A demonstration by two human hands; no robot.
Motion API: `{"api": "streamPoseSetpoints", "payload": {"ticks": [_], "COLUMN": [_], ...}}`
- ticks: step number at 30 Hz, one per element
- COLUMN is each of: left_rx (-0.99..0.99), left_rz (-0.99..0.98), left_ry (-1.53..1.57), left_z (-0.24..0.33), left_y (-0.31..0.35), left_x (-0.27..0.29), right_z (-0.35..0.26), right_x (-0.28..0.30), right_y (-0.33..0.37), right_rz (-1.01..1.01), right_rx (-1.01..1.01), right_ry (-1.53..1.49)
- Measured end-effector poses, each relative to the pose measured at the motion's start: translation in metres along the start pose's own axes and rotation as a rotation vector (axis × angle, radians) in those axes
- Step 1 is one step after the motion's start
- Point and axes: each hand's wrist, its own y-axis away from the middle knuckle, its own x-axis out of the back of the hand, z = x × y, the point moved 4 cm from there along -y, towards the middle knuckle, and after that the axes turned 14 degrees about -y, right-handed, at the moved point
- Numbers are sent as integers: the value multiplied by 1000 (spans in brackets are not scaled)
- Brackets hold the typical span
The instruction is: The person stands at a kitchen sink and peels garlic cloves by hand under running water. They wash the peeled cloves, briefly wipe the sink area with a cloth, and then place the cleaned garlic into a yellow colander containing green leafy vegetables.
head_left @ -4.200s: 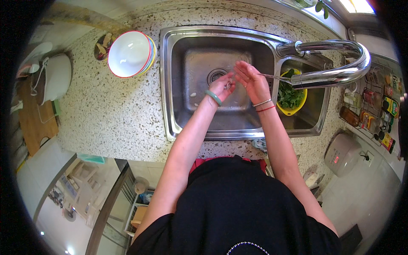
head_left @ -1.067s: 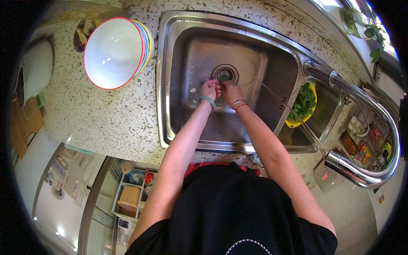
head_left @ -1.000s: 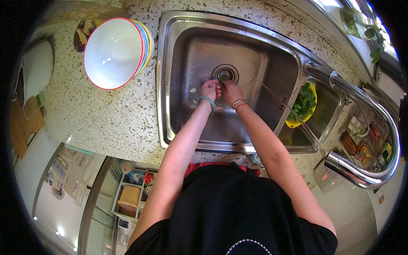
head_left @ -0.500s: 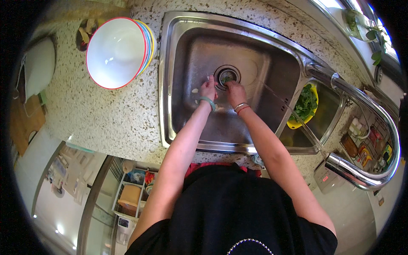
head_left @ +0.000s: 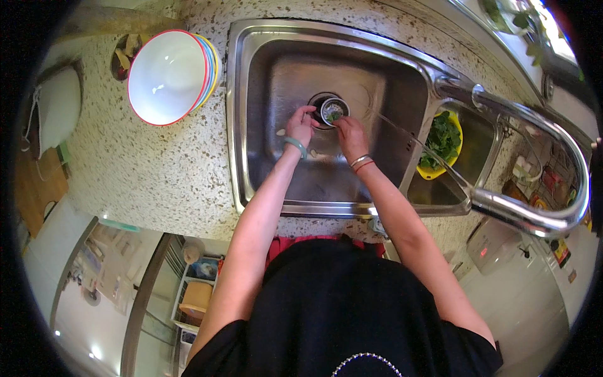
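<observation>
Both my hands reach into the left steel sink basin [head_left: 377, 75] at its drain. A small round metal drain strainer [head_left: 333, 110] with green scraps in it sits slightly off the dark drain hole [head_left: 318, 103]. My left hand [head_left: 301, 125], with a green bangle on the wrist, curls against the strainer's left edge. My right hand [head_left: 350, 133], with thin bracelets on the wrist, pinches the strainer's lower right edge with its fingertips. A thin stream of water crosses the basin from the right.
A stack of bowls [head_left: 166, 75], white inside with coloured rims, stands on the speckled counter [head_left: 144, 182] left of the sink. The smaller right basin holds a yellow colander of leafy greens [head_left: 441, 141]. A curved chrome tap [head_left: 540, 169] arches over the right side.
My hands have moved up from just below the drain onto the strainer, which now sits shifted off the drain hole.
</observation>
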Motion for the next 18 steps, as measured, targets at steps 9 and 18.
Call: {"api": "streamPoseSetpoints", "payload": {"ticks": [9, 18], "left_rx": [-111, -28], "left_rz": [-66, -266], "left_ry": [30, -76], "left_z": [35, 70], "left_y": [43, 83], "left_x": [-9, -20], "right_z": [-43, -95], "right_x": [42, 77], "right_y": [21, 48], "right_rz": [9, 180], "right_rx": [-24, 116], "right_ry": [88, 61]}}
